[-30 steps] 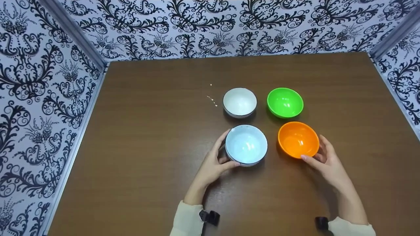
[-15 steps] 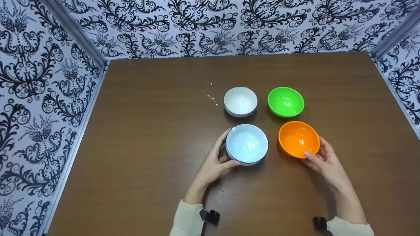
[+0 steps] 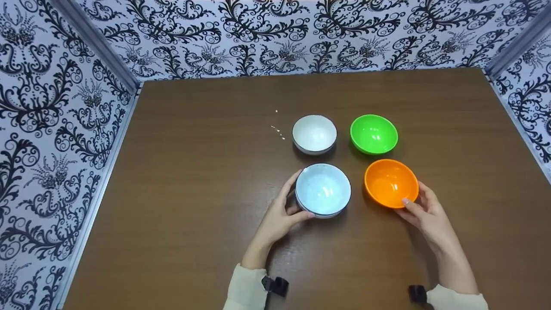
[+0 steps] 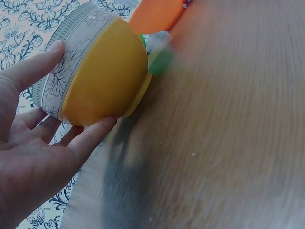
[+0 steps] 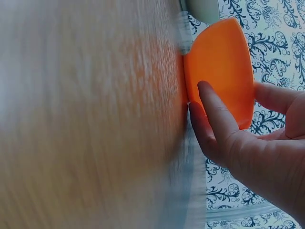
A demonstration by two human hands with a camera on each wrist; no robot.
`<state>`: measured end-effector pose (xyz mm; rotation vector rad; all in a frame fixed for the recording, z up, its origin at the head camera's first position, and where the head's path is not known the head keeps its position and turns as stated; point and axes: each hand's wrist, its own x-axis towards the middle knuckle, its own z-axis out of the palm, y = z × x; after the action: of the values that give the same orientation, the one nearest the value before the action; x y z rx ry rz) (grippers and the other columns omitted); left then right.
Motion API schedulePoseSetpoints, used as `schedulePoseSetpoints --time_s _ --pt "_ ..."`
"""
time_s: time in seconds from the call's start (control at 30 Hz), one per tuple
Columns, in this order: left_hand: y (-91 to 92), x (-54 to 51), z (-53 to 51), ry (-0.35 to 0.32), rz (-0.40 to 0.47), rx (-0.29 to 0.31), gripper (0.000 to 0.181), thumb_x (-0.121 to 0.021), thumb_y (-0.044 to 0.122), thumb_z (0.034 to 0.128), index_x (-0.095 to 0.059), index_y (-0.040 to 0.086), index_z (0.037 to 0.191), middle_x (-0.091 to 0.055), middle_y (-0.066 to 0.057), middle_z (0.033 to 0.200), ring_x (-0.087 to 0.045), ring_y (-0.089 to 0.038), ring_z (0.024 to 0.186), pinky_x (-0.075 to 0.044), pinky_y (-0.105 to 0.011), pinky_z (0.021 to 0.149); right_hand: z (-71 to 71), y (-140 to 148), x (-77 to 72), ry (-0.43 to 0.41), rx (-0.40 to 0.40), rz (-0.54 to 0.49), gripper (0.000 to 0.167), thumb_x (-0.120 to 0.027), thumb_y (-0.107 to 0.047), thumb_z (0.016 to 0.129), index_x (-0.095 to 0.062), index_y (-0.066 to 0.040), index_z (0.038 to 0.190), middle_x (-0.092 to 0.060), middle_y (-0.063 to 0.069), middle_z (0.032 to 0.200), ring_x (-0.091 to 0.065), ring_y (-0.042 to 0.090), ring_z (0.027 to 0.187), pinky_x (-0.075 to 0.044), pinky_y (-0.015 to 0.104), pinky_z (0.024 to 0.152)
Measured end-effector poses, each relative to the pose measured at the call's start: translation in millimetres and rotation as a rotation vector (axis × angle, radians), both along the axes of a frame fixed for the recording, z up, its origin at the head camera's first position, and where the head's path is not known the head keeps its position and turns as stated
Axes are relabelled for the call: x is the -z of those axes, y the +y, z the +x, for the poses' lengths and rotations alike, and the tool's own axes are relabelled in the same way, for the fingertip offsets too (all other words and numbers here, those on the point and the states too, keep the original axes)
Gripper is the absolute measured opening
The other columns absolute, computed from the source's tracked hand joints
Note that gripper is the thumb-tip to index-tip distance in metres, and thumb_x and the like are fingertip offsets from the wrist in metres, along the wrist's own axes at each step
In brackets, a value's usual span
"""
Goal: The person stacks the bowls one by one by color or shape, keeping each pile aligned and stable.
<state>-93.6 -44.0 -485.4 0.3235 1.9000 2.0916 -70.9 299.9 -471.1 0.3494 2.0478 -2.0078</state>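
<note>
The fingers (image 4: 93, 139) of the left hand (image 3: 277, 219) were curled round the left side of a stack of pale bowls (image 3: 323, 189), and those of the right hand (image 3: 430, 224) gripped an orange bowl (image 3: 391, 183). Both stood mouth up, right of the middle of the desk (image 3: 193, 181), with a narrow gap between them. A wide stretch of wood lay between the stack and the desk's left edge; a smaller one separated the right hand from the right edge. Patterned panels (image 3: 258, 38) ran along the far edge and both sides.

Toward the far edge, a white bowl (image 3: 314, 134) stood just beyond the stack, and a green bowl (image 3: 374, 134) just beyond the orange one, leaving little room on that side. Small pale specks (image 3: 278, 131) lay left of the white bowl.

The left fingers were spread only as wide as the stack: thumb against the floral band below the rim, another finger under the yellow wall. On the right, the thumb sat over the orange rim nearest the hand, while two fingers pressed the outer wall, low down by the desk.
</note>
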Motion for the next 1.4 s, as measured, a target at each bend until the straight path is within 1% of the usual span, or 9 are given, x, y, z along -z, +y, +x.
schedulePoseSetpoints --time_s 0.2,0.33,0.6,0.7,0.9,1.1,1.27,1.4 --pt "0.5 -0.3 0.5 -0.001 0.005 -0.003 0.097 -0.082 0.003 0.0786 -0.03 0.028 0.157 -0.031 -0.004 0.162 -0.035 -0.026 0.147 -0.051 -0.039 0.105 1.3 0 0.9 -0.033 0.011 0.008 0.081 -0.051 -0.026 0.104 0.004 -0.007 0.16 -0.003 0.024 0.163 -0.058 -0.011 0.103 -0.055 0.015 0.088" --pt "0.9 0.3 0.1 0.003 0.007 -0.006 0.097 -0.082 0.002 0.0786 -0.031 0.027 0.157 -0.031 -0.004 0.162 -0.035 -0.026 0.147 -0.051 -0.039 0.105 0.7 0 0.0 -0.033 0.021 0.015 0.078 -0.05 -0.026 0.105 0.003 -0.007 0.16 -0.005 0.022 0.163 -0.057 -0.011 0.103 -0.055 0.015 0.088" --pt "0.4 0.6 0.9 0.008 0.009 -0.007 0.097 -0.082 0.003 0.0786 -0.031 0.026 0.157 -0.031 -0.004 0.161 -0.035 -0.026 0.146 -0.05 -0.039 0.106 0.5 -1 -1.7 -0.046 0.03 0.01 0.076 -0.047 -0.022 0.106 0.004 -0.008 0.16 -0.001 0.023 0.166 -0.056 -0.014 0.103 -0.055 0.015 0.088" --pt "0.3 0.5 1.3 0.005 0.017 -0.007 0.097 -0.082 0.003 0.0788 -0.03 0.025 0.157 -0.03 -0.005 0.162 -0.035 -0.027 0.146 -0.05 -0.038 0.106 0.1 -2 -2.5 -0.05 0.04 0.008 0.075 -0.047 -0.022 0.106 0.003 -0.008 0.16 -0.003 0.022 0.166 -0.056 -0.013 0.103 -0.055 0.015 0.088" --pt "0.6 1.5 1.4 -0.004 0.021 0.003 0.099 -0.083 0.005 0.0792 -0.026 0.023 0.159 -0.028 -0.006 0.162 -0.034 -0.028 0.147 -0.051 -0.037 0.105 -1.4 -4 -4.8 -0.079 0.054 0.012 0.077 -0.049 -0.025 0.105 0.003 -0.013 0.161 -0.004 0.018 0.167 -0.055 -0.011 0.105 -0.055 0.016 0.09" --pt "0.8 1.6 0.8 -0.002 0.025 -0.002 0.098 -0.083 0.005 0.0789 -0.028 0.024 0.158 -0.029 -0.006 0.162 -0.034 -0.028 0.147 -0.05 -0.038 0.107 -1.0 -5 -9.4 -0.077 0.056 0.03 0.078 -0.05 -0.027 0.105 0.001 -0.013 0.161 -0.004 0.02 0.167 -0.055 -0.011 0.105 -0.055 0.016 0.089" --pt "0.7 1.1 1.0 -0.008 0.025 -0.003 0.098 -0.083 0.005 0.0791 -0.028 0.025 0.158 -0.029 -0.006 0.162 -0.034 -0.027 0.147 -0.049 -0.037 0.107 -0.6 -7 -12.5 -0.056 0.049 0.02 0.078 -0.051 -0.028 0.104 0.0 -0.011 0.161 -0.008 0.019 0.165 -0.055 -0.01 0.106 -0.055 0.016 0.089" --pt "0.7 1.3 1.1 -0.009 0.022 -0.006 0.098 -0.082 0.004 0.0791 -0.029 0.025 0.158 -0.03 -0.006 0.162 -0.034 -0.027 0.147 -0.049 -0.037 0.107 -0.5 -8 -15.5 -0.028 0.042 0.017 0.077 -0.05 -0.027 0.105 -0.001 -0.009 0.161 -0.021 0.013 0.157 -0.056 -0.009 0.107 -0.056 0.017 0.088"
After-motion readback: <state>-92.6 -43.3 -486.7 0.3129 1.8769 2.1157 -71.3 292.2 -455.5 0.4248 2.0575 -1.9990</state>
